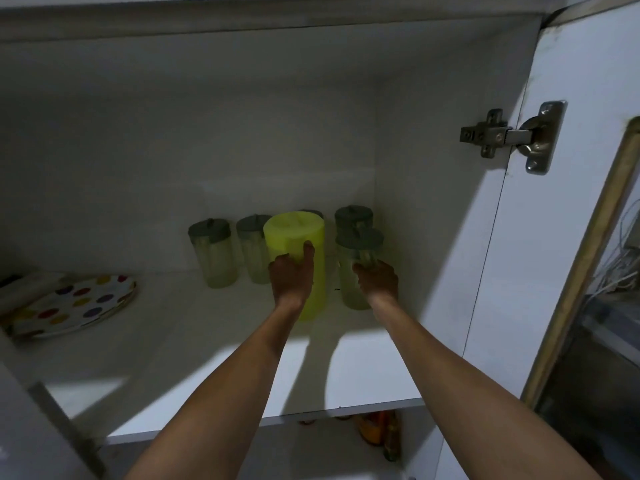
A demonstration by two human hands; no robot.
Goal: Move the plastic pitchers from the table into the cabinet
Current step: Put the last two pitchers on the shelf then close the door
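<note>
Both my arms reach into a white cabinet onto its upper shelf [194,341]. My left hand [292,275] wraps around a tall yellow-green plastic pitcher [298,233] that stands upright on the shelf. My right hand [375,280] grips a clear pitcher with a grey lid [358,251] just to the right of it, also standing on the shelf. Behind them, along the back wall, stand more clear grey-lidded pitchers: one at the left [213,252], one beside it [252,251] and one at the back right [353,216]. Another lid is partly hidden behind the yellow pitcher.
A stack of polka-dot plates [74,303] lies at the shelf's left end. The open cabinet door [568,237] with its metal hinge [512,136] stands at the right. Bottles [379,433] show on the shelf below. The cabinet's right wall is close to the clear pitcher.
</note>
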